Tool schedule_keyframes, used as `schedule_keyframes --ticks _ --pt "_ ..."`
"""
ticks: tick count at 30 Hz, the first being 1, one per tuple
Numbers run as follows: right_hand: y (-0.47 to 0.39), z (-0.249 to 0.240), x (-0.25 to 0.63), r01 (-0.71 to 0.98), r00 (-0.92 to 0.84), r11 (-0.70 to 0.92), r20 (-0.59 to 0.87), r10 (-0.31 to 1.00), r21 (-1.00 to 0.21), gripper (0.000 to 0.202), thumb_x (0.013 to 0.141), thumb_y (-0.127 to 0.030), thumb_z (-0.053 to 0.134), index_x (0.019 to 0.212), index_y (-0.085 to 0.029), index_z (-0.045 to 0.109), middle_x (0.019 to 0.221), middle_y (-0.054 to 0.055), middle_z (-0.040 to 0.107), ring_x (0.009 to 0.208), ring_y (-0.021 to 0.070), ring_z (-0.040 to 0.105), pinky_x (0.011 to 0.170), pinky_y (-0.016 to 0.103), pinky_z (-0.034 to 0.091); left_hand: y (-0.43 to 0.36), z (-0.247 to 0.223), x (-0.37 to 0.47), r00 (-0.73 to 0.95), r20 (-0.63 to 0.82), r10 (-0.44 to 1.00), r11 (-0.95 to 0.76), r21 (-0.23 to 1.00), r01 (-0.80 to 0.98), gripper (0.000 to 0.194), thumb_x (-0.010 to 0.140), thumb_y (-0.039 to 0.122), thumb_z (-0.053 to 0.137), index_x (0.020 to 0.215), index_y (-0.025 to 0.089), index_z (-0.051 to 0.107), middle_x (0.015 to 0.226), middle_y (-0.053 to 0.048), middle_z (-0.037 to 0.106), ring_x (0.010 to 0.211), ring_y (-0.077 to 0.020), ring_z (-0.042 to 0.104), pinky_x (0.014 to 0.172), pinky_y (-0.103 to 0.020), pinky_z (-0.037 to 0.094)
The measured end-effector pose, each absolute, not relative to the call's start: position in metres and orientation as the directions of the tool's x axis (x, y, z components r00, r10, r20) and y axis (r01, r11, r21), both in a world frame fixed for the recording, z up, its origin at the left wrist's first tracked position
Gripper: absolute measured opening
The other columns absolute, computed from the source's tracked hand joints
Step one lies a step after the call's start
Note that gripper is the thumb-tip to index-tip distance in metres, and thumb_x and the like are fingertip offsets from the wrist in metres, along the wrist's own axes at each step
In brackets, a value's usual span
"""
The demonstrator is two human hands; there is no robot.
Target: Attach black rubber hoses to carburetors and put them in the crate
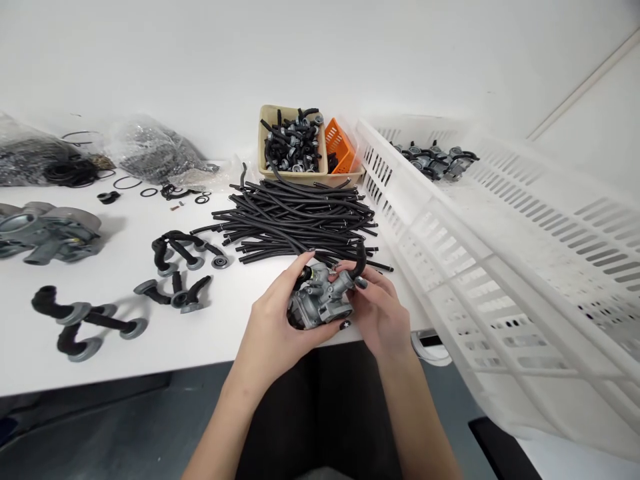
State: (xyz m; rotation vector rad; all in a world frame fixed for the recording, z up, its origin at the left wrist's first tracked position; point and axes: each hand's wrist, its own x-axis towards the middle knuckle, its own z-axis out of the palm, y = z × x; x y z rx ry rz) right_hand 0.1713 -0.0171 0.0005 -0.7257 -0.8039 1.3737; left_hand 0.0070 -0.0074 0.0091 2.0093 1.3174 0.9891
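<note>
A grey metal carburetor (315, 303) is held just above the table's front edge, between both hands. My left hand (275, 320) wraps round its left side and underside, thumb along the near face. At its right, my right hand (377, 303) pinches a grey cap with a bent black rubber boot (359, 260) where it meets the carburetor's upper right. Whether the cap is fully seated cannot be made out. Behind the hands lies a pile of black rubber hoses (300, 217). More caps with rubber boots (183, 253) lie on the table to the left.
A white slotted crate (425, 233) stands at right, with several carburetors (440, 160) inside. At the back are a cream bin (263, 150) of capped boots and an orange basket (340, 143). Plastic bags (150, 150), rubber rings (149, 192) and other carburetors (50, 233) sit at left.
</note>
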Motion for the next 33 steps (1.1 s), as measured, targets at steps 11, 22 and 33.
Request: schedule_keyframes --ticks 11,22,33 --pt "-0.0155 -0.0039 0.1698 -0.486 0.068 0.075 0.049 0.997 -0.871 0.024 0.074 -0.038 0.080 0.095 -0.027 0.076 0.084 0.002 0.072 0.077 0.0185 0.064 0.071 0.030 0.049 -0.0077 0.0107 0.0052 0.264 0.265 0.927 -0.367 0.779 0.509 0.084 0.069 0.031 0.079 0.144 0.029 0.041 0.136 -0.005 0.061 0.119 -0.0261 0.062 0.101 -0.038 0.051" --pt "-0.0140 -0.0026 0.1670 -0.443 0.104 0.142 0.107 0.989 -0.885 0.018 0.073 -0.035 0.082 0.087 -0.026 0.075 0.099 0.002 0.070 0.086 0.0161 0.064 0.077 0.027 0.051 -0.0081 0.0102 0.0052 0.273 0.271 0.923 -0.379 0.767 0.518 0.084 0.068 0.030 0.080 0.143 0.028 0.042 0.136 -0.005 0.061 0.120 -0.0265 0.061 0.101 -0.038 0.051" --pt "-0.0124 -0.0066 0.1651 -0.401 0.175 0.163 0.099 0.980 -0.902 0.013 0.073 -0.035 0.082 0.082 -0.027 0.077 0.102 0.001 0.069 0.093 0.0168 0.063 0.082 0.027 0.050 -0.0123 0.0098 0.0094 0.268 0.326 0.907 -0.422 0.711 0.563 0.077 0.070 0.030 0.078 0.139 0.029 0.045 0.138 -0.005 0.061 0.121 -0.0276 0.061 0.101 -0.041 0.050"
